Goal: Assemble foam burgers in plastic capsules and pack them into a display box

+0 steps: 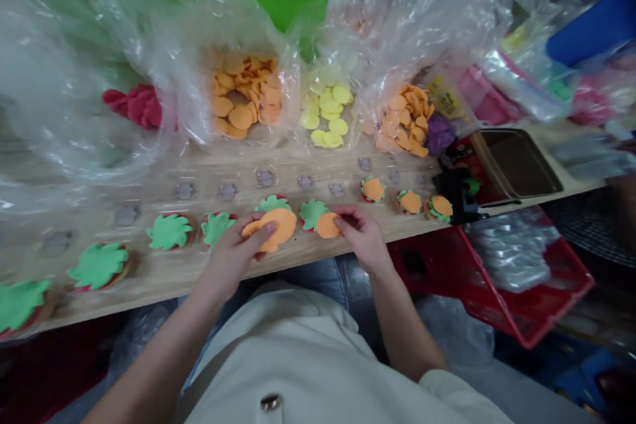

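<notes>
Orange felt discs [276,225]: small fanned stack, round, flat-cut, tilted slightly off the wooden board [298,256], near its front edge at mid-length, pinched in the left hand [231,260]. Small orange felt disc [326,226]: single, round, lay flat on the board just right of mid-length, overlapping the edge of a green felt leaf cutout [311,212], right hand [362,236] fingertips on it.

I see a bag of yellow discs [325,109] at the back. A red basket [501,321] sits below the dark tray [517,162].
</notes>
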Action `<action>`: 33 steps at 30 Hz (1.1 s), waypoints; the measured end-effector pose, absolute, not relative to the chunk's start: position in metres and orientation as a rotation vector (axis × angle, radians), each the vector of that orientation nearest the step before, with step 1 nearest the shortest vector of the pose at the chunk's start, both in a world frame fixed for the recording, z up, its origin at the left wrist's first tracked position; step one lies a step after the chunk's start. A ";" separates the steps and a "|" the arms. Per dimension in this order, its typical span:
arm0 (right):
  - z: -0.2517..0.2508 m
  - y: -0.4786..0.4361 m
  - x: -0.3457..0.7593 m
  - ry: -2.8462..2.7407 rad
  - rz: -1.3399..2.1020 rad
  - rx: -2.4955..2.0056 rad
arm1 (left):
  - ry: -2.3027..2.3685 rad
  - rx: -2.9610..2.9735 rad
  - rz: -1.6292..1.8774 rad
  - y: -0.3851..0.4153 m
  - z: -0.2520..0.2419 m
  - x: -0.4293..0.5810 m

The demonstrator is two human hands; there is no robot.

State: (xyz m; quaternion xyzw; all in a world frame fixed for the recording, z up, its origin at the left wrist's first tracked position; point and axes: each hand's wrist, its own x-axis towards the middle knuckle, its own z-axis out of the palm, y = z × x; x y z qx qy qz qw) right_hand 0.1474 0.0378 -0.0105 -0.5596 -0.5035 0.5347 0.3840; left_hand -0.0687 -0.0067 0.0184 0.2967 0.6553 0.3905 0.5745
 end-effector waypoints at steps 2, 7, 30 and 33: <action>-0.008 0.045 0.149 -1.361 1.272 -1.426 | 1.551 0.739 0.871 -0.011 0.020 -0.084; -0.018 0.062 0.126 -1.729 1.165 -1.341 | 1.448 0.802 0.688 -0.020 0.023 -0.091; -0.019 0.061 0.067 -1.946 1.222 -1.303 | 1.552 0.764 0.840 -0.029 0.019 -0.112; -0.025 0.071 0.054 -2.196 1.085 -1.280 | 1.512 0.850 0.808 -0.037 0.016 -0.116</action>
